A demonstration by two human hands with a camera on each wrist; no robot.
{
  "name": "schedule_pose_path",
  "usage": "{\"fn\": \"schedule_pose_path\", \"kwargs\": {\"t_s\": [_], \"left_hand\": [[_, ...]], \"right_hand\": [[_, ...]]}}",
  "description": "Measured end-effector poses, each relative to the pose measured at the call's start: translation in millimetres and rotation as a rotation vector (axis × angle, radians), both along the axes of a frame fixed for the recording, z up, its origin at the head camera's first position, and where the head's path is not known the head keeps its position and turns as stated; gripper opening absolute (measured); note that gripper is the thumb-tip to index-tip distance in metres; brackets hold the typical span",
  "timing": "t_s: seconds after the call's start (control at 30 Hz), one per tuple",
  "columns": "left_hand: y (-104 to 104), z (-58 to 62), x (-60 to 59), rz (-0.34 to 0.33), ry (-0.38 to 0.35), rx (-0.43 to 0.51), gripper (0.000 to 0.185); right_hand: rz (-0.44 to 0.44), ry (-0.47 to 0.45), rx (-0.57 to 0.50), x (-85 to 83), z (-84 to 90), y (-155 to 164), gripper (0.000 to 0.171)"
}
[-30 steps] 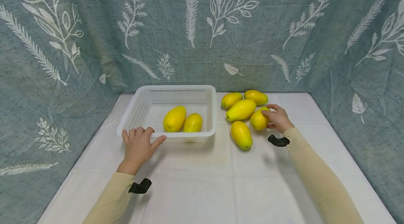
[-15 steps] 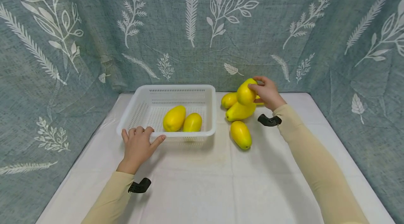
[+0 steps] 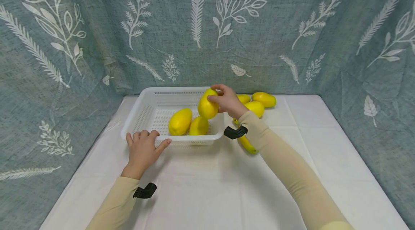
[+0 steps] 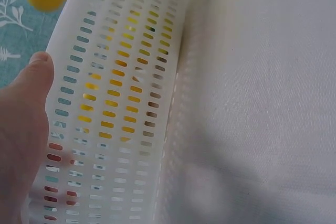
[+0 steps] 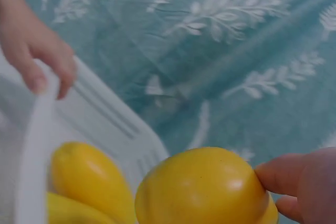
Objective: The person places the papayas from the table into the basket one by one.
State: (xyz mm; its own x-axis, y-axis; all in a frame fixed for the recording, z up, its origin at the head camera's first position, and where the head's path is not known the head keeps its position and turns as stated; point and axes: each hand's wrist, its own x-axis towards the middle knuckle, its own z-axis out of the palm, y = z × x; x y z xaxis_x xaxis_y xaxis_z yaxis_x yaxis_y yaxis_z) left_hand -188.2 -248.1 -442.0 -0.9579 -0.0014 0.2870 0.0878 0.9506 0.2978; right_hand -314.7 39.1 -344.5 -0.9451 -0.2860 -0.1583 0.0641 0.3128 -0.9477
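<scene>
My right hand pinches a yellow mango between thumb and fingers, holding it upright over the right side of a white plastic basket. In the right wrist view, fingertips press the near side of this mango. Below it, two more mangoes lie in the basket, a larger one and a smaller one. My left hand grips the basket's front rim near its left corner, fingers over the edge. The left wrist view shows its thumb at the rim beside the slotted wall.
Several mangoes lie on the white tablecloth right of the basket: one at the back, one in the middle, and one in front, partly behind the right wrist. A patterned green-blue curtain stands behind the table.
My right hand has lifted a mango from the group on the right and carried it left over the basket. The left hand has stayed at the rim.
</scene>
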Motion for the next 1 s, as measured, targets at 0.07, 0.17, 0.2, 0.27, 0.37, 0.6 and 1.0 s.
{"fn": "schedule_pose_path", "kwargs": {"t_s": [0.07, 0.17, 0.2, 0.27, 0.37, 0.6, 1.0], "left_hand": [[0.8, 0.4, -0.1, -0.003, -0.001, 0.003, 0.056], [1.2, 1.1, 0.0, -0.003, -0.003, 0.003, 0.056], [1.2, 1.3, 0.1, -0.002, -0.004, 0.003, 0.056], [0.9, 1.5, 0.3, 0.0, -0.006, 0.002, 0.055], [0.4, 1.4, 0.4, 0.003, -0.011, 0.0, 0.055], [-0.5, 0.5, 0.1, 0.002, 0.007, -0.004, 0.055], [0.0, 0.1, -0.4, 0.001, 0.004, -0.003, 0.056]], "right_hand": [[0.034, 0.003, 0.038, 3.3, -6.6, -9.9, 0.052], [0.071, 0.007, 0.103, 8.1, -16.2, -21.8, 0.052], [0.081, 0.006, 0.122, 9.4, -19.3, -25.2, 0.053], [0.095, 0.009, 0.166, 11.6, -25.3, -31.2, 0.054], [0.11, 0.01, 0.231, 13.9, -33.6, -37.5, 0.055], [0.096, 0.028, 0.228, 18.5, -44.3, -45.2, 0.056], [0.071, 0.05, 0.167, 23.9, -51.0, -61.5, 0.056]]}}
